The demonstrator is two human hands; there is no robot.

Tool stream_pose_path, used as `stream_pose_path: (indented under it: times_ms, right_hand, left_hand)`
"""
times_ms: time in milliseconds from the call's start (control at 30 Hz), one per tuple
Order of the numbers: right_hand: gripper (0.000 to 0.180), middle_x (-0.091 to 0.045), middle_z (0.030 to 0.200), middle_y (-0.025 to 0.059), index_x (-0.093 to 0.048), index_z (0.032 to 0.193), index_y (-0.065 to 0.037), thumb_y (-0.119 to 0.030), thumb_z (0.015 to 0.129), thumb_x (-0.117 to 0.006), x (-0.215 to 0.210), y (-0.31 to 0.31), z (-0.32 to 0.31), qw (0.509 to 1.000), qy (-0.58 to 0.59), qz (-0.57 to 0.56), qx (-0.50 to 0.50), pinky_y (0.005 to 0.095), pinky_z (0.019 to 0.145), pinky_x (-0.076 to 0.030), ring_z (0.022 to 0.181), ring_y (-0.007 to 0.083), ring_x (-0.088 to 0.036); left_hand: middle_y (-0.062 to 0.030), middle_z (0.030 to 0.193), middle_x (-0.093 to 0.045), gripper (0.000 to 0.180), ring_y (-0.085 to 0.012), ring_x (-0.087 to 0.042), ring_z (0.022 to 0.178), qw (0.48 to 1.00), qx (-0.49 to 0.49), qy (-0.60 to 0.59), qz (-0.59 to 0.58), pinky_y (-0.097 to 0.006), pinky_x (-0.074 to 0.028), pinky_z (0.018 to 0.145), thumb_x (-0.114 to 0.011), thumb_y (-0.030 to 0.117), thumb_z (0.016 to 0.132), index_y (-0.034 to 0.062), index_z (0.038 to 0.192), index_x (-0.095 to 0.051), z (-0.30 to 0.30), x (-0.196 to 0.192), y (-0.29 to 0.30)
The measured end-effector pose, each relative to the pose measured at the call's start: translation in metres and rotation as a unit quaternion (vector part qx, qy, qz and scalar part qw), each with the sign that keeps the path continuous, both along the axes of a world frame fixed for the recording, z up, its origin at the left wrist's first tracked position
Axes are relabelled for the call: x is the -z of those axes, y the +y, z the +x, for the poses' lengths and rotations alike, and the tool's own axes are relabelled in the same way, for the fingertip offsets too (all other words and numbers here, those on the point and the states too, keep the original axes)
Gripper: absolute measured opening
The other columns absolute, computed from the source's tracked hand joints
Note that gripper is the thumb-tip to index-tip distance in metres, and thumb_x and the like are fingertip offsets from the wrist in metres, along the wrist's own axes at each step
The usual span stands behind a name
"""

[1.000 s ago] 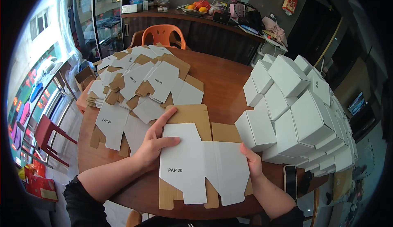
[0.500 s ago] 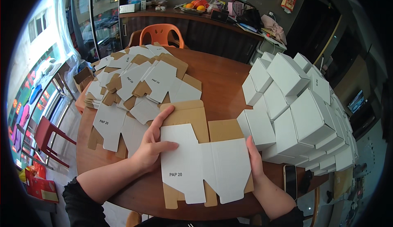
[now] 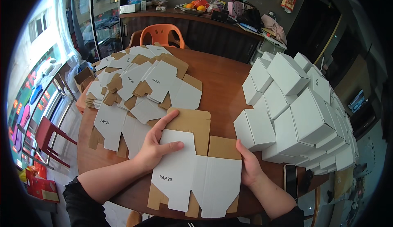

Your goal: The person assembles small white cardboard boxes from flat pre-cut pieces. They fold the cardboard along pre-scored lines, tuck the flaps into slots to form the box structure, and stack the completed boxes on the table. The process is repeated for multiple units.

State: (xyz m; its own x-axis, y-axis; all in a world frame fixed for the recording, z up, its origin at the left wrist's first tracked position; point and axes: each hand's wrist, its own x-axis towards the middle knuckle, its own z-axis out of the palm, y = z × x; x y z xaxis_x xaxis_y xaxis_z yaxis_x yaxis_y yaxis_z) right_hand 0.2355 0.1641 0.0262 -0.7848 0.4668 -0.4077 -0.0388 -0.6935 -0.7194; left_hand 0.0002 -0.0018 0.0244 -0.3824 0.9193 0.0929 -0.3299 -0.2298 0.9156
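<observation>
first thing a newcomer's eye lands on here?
Likely the big stack of folded white boxes heaped on the right of the round wooden table. Next, the flat white box blank at the near edge, with the left hand pressing its left panel and the right hand at its right edge. Behind the left hand, a sprawl of unfolded blanks covers the table's left side.

We see our two forearms bare from wrist to near the elbow. Behind the left hand, a black sleeve is pushed up, its cuff bunched and gathered in soft folds. Behind the right hand, a matching black sleeve shows. Neither of our hands wears gloves.
</observation>
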Motion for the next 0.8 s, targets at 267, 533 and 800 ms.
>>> stream_pose_path:
  times_ms: [267, 533, 800]
  right_hand:
    - [0.046, -0.068, 0.124, 0.0119, -0.060, 0.129, -0.002, -0.041, 0.107, -0.051, 0.013, 0.005, 0.001, 1.000, 0.013, 0.001, -0.006, 0.0393, 0.098, -0.053, 0.113, 0.0232, -0.066]
    - [0.048, -0.069, 0.122, 0.0122, -0.063, 0.124, -0.001, -0.043, 0.108, -0.047, 0.013, 0.004, 0.003, 1.000, 0.016, 0.002, 0.004, 0.0386, 0.097, -0.053, 0.109, 0.0226, -0.068]
    - [0.072, -0.069, 0.116, 0.0142, -0.064, 0.117, 0.001, -0.064, 0.105, -0.036, 0.002, 0.016, 0.003, 0.985, 0.102, 0.010, -0.137, 0.0370, 0.100, -0.050, 0.109, 0.0230, -0.065]
  left_hand:
    - [-0.0124, 0.146, -0.051, 0.090, -0.0197, -0.056, 0.128, 1.000, -0.003, -0.002, -0.022, -0.033, -0.047, 0.107, -0.076, -0.004, 0.084, 0.0012, 0.160, -0.027, 0.001, -0.001, 0.000]
    - [-0.0112, 0.149, -0.049, 0.090, -0.0192, -0.054, 0.130, 0.999, 0.006, -0.016, -0.034, -0.033, -0.046, 0.109, -0.075, -0.006, 0.083, 0.0036, 0.160, -0.028, 0.003, -0.004, 0.000]
    - [-0.0088, 0.155, -0.043, 0.090, -0.0168, -0.044, 0.139, 0.985, 0.135, 0.093, -0.049, -0.032, -0.039, 0.114, -0.076, -0.006, 0.081, 0.0046, 0.159, -0.032, 0.005, -0.002, -0.002]
